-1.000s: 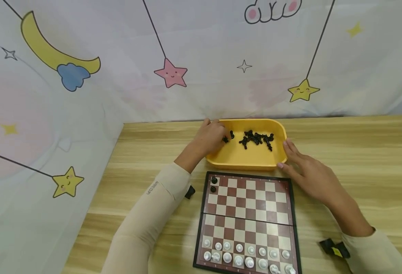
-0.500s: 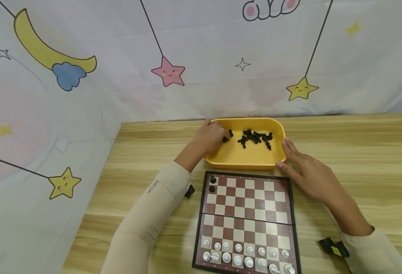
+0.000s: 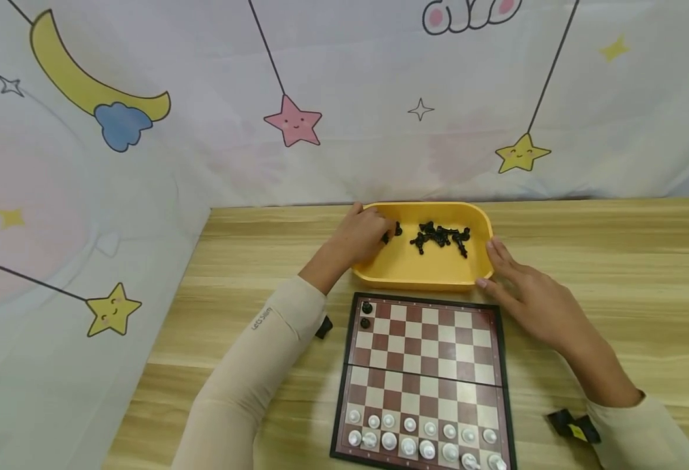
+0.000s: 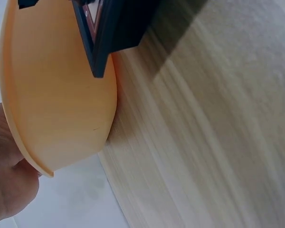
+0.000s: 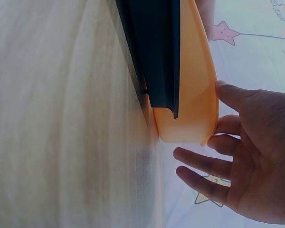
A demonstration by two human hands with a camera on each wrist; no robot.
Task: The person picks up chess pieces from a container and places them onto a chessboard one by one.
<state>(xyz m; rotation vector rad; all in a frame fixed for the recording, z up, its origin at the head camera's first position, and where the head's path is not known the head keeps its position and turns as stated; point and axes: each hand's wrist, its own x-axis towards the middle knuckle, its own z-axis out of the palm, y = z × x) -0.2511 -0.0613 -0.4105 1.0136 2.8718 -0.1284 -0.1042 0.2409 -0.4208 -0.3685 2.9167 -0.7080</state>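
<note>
In the head view my left hand (image 3: 363,234) reaches over the left end of a yellow tray (image 3: 421,285), fingers bent down inside. A black chess piece (image 3: 385,239) shows right at its fingertips; I cannot tell whether they pinch it. Another black piece (image 3: 398,229) lies just beside them. More black chess pieces (image 3: 438,235) lie heaped toward the tray's right. My right hand (image 3: 529,303) touches the tray's right end with thumb and fingertips. In the right wrist view, two straight fingers (image 5: 204,164) extend beyond the tray wall (image 5: 194,95).
In front of the tray lies a chessboard (image 3: 421,333). Two black pieces (image 3: 366,315) stand at its far left corner, and white pieces (image 3: 408,446) fill two rows at the near side. A printed cloth (image 3: 368,150) hangs behind the wooden table (image 3: 614,261).
Both hands keep nearly the same places at the tray. The left fingers shift slightly over the black piece at their tips. The board's pieces stay put.
</note>
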